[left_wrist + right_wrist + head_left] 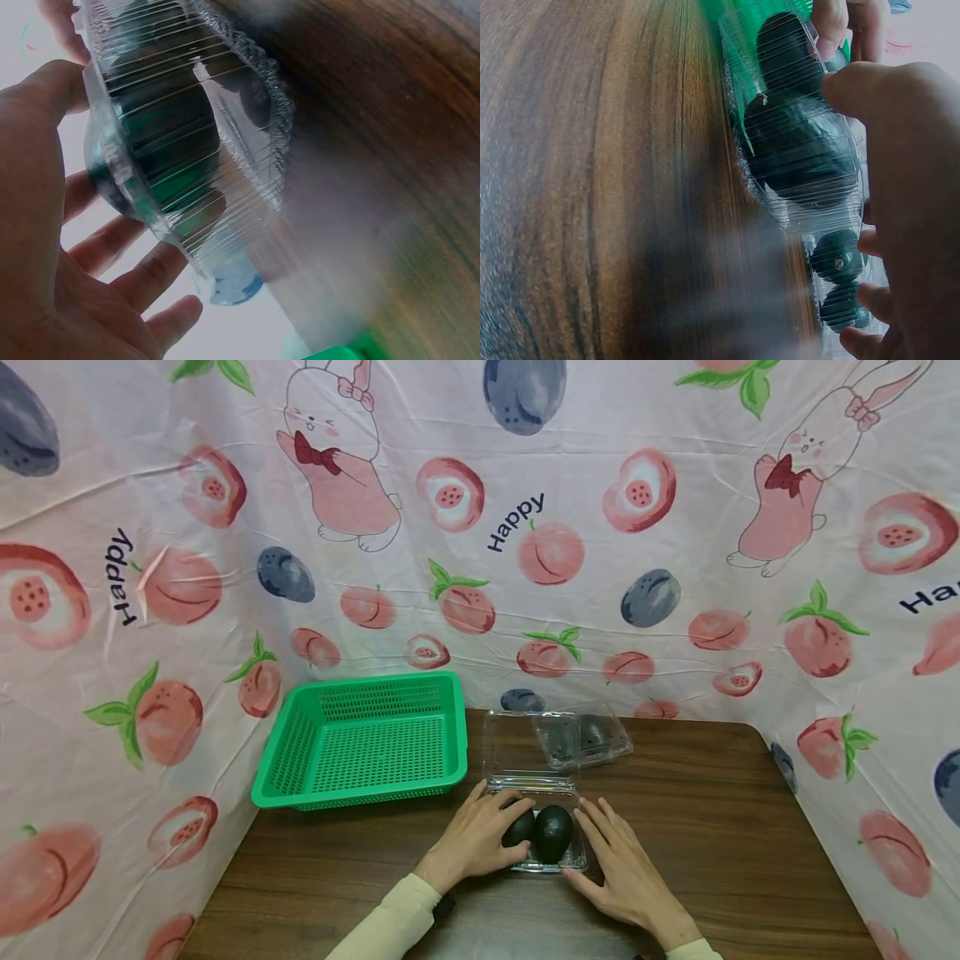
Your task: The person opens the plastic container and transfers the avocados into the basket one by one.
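Two glossy dark-green oval avocados (553,835) in open clear-plastic clamshell box (547,869), lower centre. Left hand (477,837): fingers curled round left avocado. Right hand (624,872): fingers apart, at box's right rim. Brown wooden worktop (720,827) extends to edge at lower right; green plastic basket (360,797) left of centre.

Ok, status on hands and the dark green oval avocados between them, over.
Left hand grips left avocado. Right hand at right side of clear plastic box. Both avocados inside; hinged lid open, out of the way.
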`<move>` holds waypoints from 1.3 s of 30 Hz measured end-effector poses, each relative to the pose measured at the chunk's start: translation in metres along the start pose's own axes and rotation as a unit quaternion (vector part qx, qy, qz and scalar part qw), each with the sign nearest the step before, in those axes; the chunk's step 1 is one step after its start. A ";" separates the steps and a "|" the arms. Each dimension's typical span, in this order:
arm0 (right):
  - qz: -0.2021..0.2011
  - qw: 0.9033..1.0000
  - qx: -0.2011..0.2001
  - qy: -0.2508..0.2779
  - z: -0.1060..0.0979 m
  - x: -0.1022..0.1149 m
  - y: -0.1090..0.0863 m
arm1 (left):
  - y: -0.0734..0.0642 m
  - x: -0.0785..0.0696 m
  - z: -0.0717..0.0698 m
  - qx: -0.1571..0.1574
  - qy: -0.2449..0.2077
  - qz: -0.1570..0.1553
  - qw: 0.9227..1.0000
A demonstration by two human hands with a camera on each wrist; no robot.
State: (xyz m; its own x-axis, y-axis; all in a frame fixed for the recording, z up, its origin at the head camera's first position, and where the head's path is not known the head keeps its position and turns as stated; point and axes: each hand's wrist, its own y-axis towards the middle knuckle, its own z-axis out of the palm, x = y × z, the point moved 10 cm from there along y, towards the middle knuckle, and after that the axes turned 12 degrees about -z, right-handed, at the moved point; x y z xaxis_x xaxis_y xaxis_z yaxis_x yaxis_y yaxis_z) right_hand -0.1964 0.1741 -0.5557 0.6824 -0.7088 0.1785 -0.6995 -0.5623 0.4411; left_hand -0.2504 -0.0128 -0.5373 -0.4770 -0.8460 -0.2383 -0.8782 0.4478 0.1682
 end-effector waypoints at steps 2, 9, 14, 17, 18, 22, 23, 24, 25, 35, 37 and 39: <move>0.001 1.000 0.001 0.001 0.001 0.000 0.000 | 0.000 0.000 -0.002 -0.001 0.000 0.000 1.000; 0.007 1.000 0.005 0.000 0.002 -0.001 0.000 | -0.002 -0.002 -0.006 -0.007 -0.002 0.003 1.000; 0.008 1.000 0.005 0.002 0.002 -0.001 0.000 | -0.003 -0.004 -0.011 -0.013 -0.003 0.006 1.000; 0.008 1.000 0.005 0.001 0.002 0.000 0.000 | -0.003 -0.006 -0.014 -0.019 -0.004 0.008 1.000; 0.008 1.000 0.004 0.001 0.001 0.000 0.000 | -0.003 -0.007 -0.015 -0.022 -0.004 0.010 1.000; 0.006 1.000 0.002 0.002 0.001 0.001 0.000 | -0.004 -0.010 -0.021 -0.034 -0.004 0.017 0.999; 0.006 1.000 0.002 0.002 0.000 0.001 0.000 | -0.004 -0.011 -0.022 -0.038 -0.003 0.019 0.999; 0.006 1.000 0.001 0.002 0.000 0.001 0.000 | -0.004 -0.012 -0.023 -0.041 -0.001 0.021 0.999; 0.006 1.000 0.001 0.002 0.000 0.001 0.000 | -0.004 -0.013 -0.025 -0.043 0.001 0.022 0.999; 0.005 1.000 0.002 0.004 0.001 0.001 0.000 | -0.004 -0.015 -0.037 -0.050 -0.009 0.017 0.999; 0.003 1.000 0.000 0.003 0.001 0.001 0.000 | -0.003 -0.015 -0.040 -0.046 -0.016 0.015 0.999; 0.001 1.000 -0.003 0.000 0.000 0.001 0.000 | -0.002 -0.015 -0.043 -0.048 -0.024 0.017 0.998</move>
State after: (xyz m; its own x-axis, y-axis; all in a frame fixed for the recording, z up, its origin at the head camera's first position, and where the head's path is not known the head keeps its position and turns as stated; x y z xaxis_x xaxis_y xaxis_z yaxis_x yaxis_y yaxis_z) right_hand -0.1956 0.1732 -0.5558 0.6806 -0.7103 0.1798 -0.7001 -0.5581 0.4454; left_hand -0.2398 -0.0137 -0.4928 -0.5099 -0.8151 -0.2751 -0.8549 0.4443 0.2680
